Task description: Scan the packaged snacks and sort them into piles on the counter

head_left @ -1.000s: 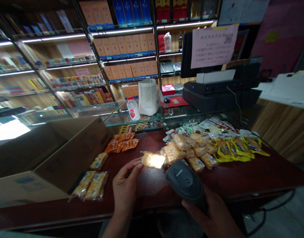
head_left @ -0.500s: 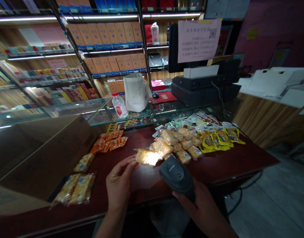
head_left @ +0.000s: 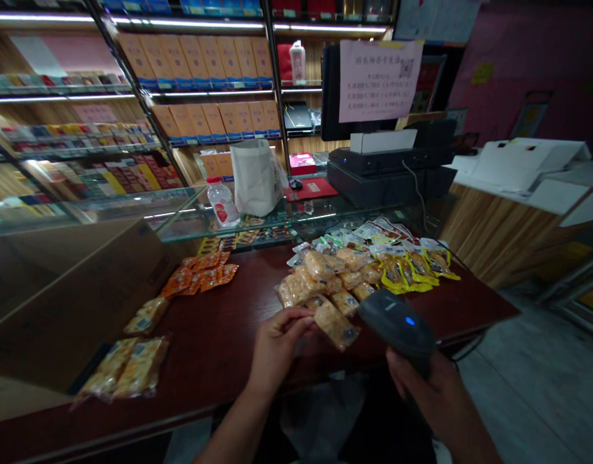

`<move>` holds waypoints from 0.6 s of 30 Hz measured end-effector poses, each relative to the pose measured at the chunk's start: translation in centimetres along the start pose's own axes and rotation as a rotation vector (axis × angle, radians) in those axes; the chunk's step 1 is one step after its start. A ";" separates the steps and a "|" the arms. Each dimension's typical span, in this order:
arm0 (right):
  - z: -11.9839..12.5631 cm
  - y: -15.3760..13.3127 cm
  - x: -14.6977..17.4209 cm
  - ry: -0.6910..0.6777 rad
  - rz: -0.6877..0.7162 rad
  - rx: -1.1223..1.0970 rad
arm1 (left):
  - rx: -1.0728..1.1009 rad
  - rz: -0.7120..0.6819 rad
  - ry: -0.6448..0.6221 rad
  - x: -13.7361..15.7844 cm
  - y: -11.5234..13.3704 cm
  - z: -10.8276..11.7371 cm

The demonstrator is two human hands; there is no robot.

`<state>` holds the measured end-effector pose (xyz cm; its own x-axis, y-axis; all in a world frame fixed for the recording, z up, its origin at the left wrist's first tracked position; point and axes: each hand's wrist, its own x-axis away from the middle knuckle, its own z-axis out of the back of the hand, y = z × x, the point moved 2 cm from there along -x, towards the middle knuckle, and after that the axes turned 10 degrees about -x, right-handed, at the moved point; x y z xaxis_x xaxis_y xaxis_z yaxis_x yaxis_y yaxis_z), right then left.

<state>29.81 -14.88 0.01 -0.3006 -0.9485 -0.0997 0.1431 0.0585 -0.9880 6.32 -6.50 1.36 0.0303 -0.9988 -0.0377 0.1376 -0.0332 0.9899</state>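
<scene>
Between the thumb and fingers of my left hand is the edge of a clear-wrapped snack packet, tilted above the table in front of a pile of similar packets. My right hand is wrapped round the handle of a dark barcode scanner, whose blue light is lit and whose head points left towards the packet. At the left, two wrapped snack packets lie side by side, with one more packet behind them. Orange sachets lie farther back.
An open cardboard box stands at the left of the dark red table. Yellow-edged packets lie at the right. Behind, a glass counter holds a bottle, a white bag and a cash register.
My left hand has moved right with the packet, which now tilts downward. The scanner has moved right; its bright beam on the packet is gone and a blue light shows. The view has shifted slightly.
</scene>
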 end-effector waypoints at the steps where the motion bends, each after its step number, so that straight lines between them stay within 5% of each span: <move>1: 0.7 0.1 -0.1 0.000 0.000 -0.001 | -0.014 -0.007 -0.051 -0.1 0.0 -1.3; 9: 3.9 -0.4 -0.5 0.108 0.006 0.062 | -0.255 -0.110 -0.245 -2.9 -0.9 -10.8; 18: 5.1 -0.6 -0.5 0.148 0.011 0.108 | -0.985 -0.271 -0.347 -3.9 0.4 -14.7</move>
<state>34.65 -16.02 1.28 -0.4333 -0.8912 -0.1345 0.2448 0.0273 -0.9692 20.77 -2.13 -0.05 -0.3823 -0.9229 -0.0452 0.8383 -0.3670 0.4032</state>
